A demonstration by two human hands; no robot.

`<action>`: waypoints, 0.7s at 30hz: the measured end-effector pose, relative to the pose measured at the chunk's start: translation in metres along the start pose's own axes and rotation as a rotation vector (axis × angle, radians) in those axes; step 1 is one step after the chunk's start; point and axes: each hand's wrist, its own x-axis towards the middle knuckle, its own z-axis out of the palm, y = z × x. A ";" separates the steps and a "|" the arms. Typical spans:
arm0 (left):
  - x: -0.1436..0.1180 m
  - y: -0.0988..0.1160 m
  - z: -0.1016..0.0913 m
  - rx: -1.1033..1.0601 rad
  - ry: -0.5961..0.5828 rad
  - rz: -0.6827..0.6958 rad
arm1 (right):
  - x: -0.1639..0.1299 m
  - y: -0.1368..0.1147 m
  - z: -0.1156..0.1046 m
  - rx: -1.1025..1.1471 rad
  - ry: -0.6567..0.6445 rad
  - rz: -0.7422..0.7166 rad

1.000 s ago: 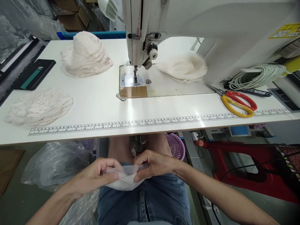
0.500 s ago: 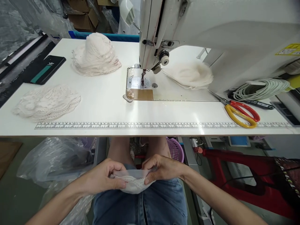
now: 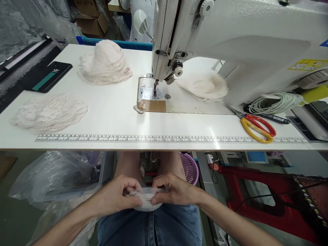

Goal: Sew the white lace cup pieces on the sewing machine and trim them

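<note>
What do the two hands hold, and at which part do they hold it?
Both hands pinch one small white lace piece over the lap: left hand at its left end, right hand at its right end.

Glossy smooth white laminate table top (image 3: pixel 107 119), rough cream openwork lace stack (image 3: pixel 50 112) at left, shiny metal needle plate (image 3: pixel 147 94) centre, matt blue denim (image 3: pixel 153 229) at bottom, crinkled clear plastic bag (image 3: pixel 55 176) lower left.

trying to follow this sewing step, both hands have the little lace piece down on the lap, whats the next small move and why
Probably lift the lace piece up to the table and slide it toward the needle. The left hand and right hand pinch it together over the lap, edges seemingly aligned, and the plate under the needle is bare.
</note>
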 end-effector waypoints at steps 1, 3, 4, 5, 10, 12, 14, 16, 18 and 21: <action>0.000 0.000 0.001 -0.004 0.011 -0.008 | -0.001 0.001 0.000 0.002 -0.003 0.012; 0.001 -0.002 0.002 -0.015 0.032 -0.014 | -0.003 0.002 0.000 -0.010 0.002 0.016; 0.001 -0.003 0.003 -0.022 0.040 -0.007 | -0.003 0.003 0.001 -0.021 0.009 0.008; 0.001 -0.004 0.003 -0.034 0.046 0.002 | -0.003 0.003 0.001 -0.025 0.019 0.000; -0.001 -0.007 0.003 -0.099 0.087 0.035 | -0.005 0.003 0.002 0.054 0.064 0.013; -0.001 -0.010 0.004 -0.121 0.115 0.035 | -0.007 0.004 0.001 0.064 0.073 0.028; -0.001 -0.015 0.007 -0.150 0.152 0.030 | -0.008 0.004 0.001 0.053 0.077 0.040; 0.001 -0.019 0.011 -0.181 0.170 0.023 | -0.008 0.005 0.000 0.027 0.086 0.041; 0.002 -0.021 0.014 -0.212 0.159 0.017 | -0.008 0.004 0.000 0.000 0.098 0.037; 0.002 -0.023 0.018 -0.248 0.149 -0.001 | -0.008 0.003 0.000 -0.029 0.101 0.037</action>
